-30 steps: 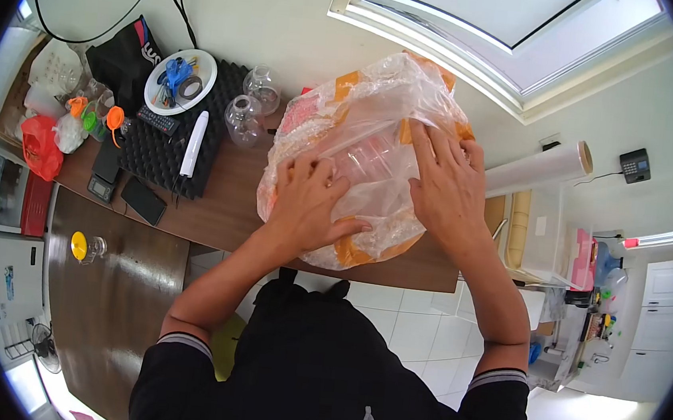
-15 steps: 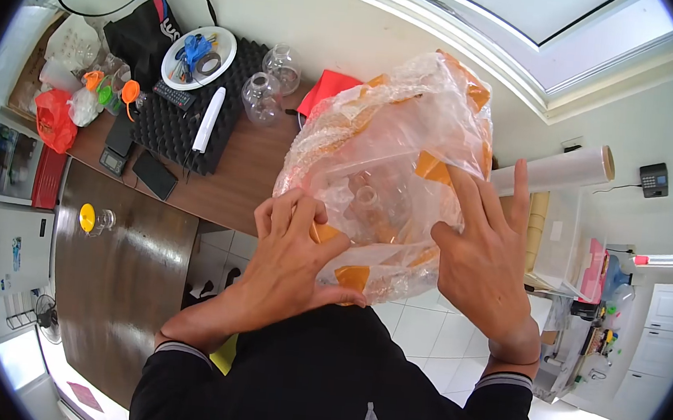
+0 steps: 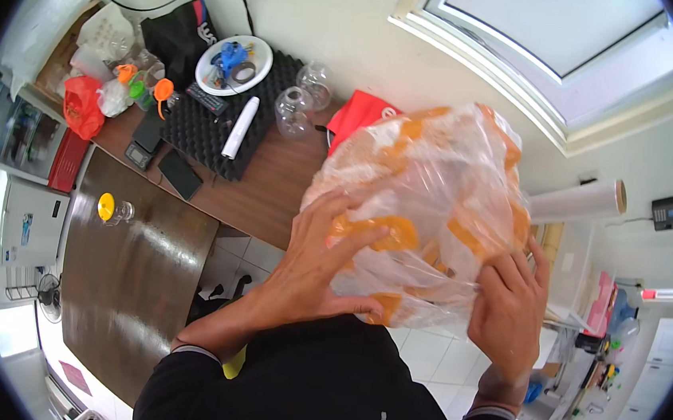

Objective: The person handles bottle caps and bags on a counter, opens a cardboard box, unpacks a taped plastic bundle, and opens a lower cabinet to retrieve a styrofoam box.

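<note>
A bulky clear plastic bag (image 3: 426,194), with bubble wrap and strips of orange tape (image 3: 397,234) on it, is held up in front of my body. My left hand (image 3: 308,259) grips its near left side, index finger across a tape strip and thumb at the lower corner. On the right, the fingers of my right hand (image 3: 511,305) are curled around the bag's near right edge. Crumpled film covers the bag's top, and what lies inside cannot be made out.
Behind the bag, a brown table carries a red pouch (image 3: 361,116), clear bottles (image 3: 293,113), black foam (image 3: 259,135), a white bowl (image 3: 262,75) and a phone (image 3: 180,175). A yellow-lidded jar (image 3: 119,210) stands on the dark table. To the right are a film roll (image 3: 581,201) and a window (image 3: 544,36).
The bag's mouth was spread wide with a clear bottle visible inside; its film now lies folded over. My right hand moved down and curled its fingers. The view has shifted.
</note>
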`<control>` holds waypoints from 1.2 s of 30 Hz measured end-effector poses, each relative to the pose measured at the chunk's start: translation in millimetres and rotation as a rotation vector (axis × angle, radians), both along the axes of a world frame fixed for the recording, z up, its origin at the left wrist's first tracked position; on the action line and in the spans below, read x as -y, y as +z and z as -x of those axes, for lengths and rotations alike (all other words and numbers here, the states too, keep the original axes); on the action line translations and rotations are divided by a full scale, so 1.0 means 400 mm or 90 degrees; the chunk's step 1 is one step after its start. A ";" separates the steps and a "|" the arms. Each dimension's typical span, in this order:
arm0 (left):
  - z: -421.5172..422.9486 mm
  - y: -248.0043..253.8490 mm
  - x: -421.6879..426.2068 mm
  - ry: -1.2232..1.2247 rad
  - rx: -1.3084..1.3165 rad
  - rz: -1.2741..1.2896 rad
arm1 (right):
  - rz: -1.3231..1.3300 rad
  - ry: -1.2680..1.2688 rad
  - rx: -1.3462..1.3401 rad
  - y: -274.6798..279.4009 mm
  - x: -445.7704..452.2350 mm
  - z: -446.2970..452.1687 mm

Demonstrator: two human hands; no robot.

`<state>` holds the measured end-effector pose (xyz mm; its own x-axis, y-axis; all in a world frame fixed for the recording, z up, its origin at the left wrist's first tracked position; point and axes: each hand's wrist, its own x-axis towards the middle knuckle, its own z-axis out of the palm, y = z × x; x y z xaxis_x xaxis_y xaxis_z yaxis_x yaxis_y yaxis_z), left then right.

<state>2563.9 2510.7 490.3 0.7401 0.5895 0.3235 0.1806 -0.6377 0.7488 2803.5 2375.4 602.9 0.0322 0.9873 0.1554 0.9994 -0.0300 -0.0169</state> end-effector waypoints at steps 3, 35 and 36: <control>0.012 -0.079 -0.035 0.101 0.100 0.045 | -0.046 -0.070 -0.045 -0.022 0.054 -0.057; -0.058 -0.274 0.005 -0.006 -0.051 0.321 | -0.491 -0.586 -1.023 -0.828 0.368 -0.176; -0.059 -0.288 0.009 0.008 -0.033 0.310 | -0.450 -0.605 -1.051 -0.864 0.377 -0.145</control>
